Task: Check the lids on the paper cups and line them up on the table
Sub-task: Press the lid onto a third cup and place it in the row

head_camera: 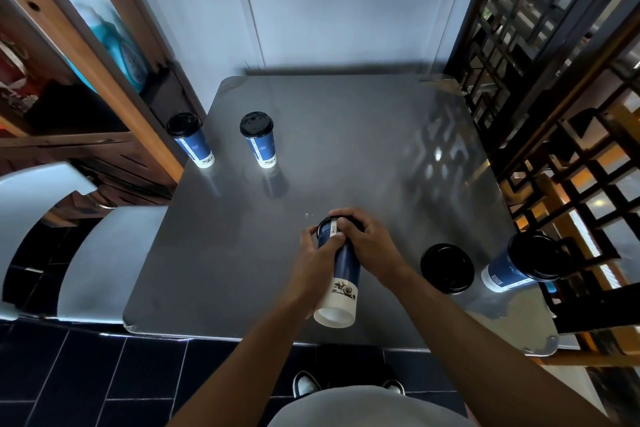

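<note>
I hold a blue paper cup [343, 270] tilted over the table's near middle, its white base toward me. My left hand [320, 255] grips its side. My right hand [367, 239] wraps over its black lid [341, 220] at the far end. Two blue cups with black lids stand upright at the far left: one [191, 139] at the table's edge, another [259, 139] a little to its right. At the right edge stands a fourth lidded cup [519, 265]. A fifth cup's black lid [447, 268] shows beside it, the cup below hidden.
The grey metal table [346, 149] has a wooden shelf unit [86, 80] at its left and a black lattice screen [554, 80] at its right. A white chair [69, 236] stands at the near left. A white wall lies behind.
</note>
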The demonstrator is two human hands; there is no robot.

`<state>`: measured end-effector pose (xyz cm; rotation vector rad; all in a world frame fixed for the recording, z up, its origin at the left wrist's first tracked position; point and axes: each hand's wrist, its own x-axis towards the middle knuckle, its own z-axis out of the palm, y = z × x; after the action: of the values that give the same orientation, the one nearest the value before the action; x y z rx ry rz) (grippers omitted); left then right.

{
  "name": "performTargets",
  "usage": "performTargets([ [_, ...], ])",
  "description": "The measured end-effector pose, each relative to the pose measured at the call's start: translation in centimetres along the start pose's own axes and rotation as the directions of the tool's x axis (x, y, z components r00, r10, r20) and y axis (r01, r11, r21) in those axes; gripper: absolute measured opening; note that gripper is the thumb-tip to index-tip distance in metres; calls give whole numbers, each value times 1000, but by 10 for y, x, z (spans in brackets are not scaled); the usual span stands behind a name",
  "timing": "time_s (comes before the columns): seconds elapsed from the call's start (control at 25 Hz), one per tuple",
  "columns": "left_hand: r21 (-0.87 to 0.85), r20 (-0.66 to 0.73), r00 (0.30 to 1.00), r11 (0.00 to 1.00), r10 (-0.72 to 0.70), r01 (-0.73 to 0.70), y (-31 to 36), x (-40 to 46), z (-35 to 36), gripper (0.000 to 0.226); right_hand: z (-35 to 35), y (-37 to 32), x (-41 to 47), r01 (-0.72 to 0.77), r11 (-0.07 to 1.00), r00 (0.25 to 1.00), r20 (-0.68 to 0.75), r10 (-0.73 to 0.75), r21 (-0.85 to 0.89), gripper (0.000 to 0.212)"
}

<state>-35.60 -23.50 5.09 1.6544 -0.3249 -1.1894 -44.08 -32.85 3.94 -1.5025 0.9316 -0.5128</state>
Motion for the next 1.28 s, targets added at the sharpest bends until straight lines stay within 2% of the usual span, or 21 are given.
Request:
performTargets([
  [0.08, -80, -5, 999, 996, -44, 43, 2, 3, 1, 35, 7, 2, 1, -49, 998, 998, -43, 51, 48, 29],
  [0.16, -252, 14, 990, 958, -138, 137, 6, 8, 1, 38, 14, 3, 1, -154, 975, 981, -94, 170, 162, 39],
  [0.24, -352, 51, 976, 910, -213, 217, 10, 9, 1, 42, 17, 7, 0, -224, 919, 956, -110, 272, 323, 36],
  [0.36, -416, -20, 983, 895, -184, 159, 8, 11, 2, 27, 15, 16, -1, -279, 781, 922, -73, 381, 558, 30],
  [0.44, -416, -21, 984, 896, -178, 153, 7, 13, 3, 29, 15, 18, -3, -300, 711, 913, -26, 408, 637, 35],
  [0.48, -397, -20, 980, 902, -196, 173, 7, 13, 3, 37, 14, 18, -4, -306, 693, 909, -17, 417, 653, 37],
  [0.6, -279, -18, 949, 913, -315, 298, 6, 14, 0, 58, 14, 9, -10, -343, 681, 887, -15, 461, 647, 41],
  [0.72, -213, -27, 950, 930, -313, 300, 5, 17, -3, 51, 12, 7, -13, -387, 674, 865, -5, 501, 629, 42],
  [0.96, -170, -18, 944, 932, -328, 320, 3, 16, -3, 52, 10, 9, -13, -391, 676, 869, 8, 496, 624, 34],
  [1.08, -7, 35, 933, 934, -358, 358, 4, 13, -11, 52, 13, 15, -10, -386, 732, 875, -29, 484, 562, 40],
  [1.16, 83, 72, 928, 930, -365, 359, 3, 15, -14, 55, 13, 14, -7, -355, 779, 898, -41, 437, 517, 35],
  [1.28, 8, 92, 935, 939, -342, 343, -1, 17, -12, 76, 14, 8, -5, -361, 776, 912, 21, 410, 517, 34],
])
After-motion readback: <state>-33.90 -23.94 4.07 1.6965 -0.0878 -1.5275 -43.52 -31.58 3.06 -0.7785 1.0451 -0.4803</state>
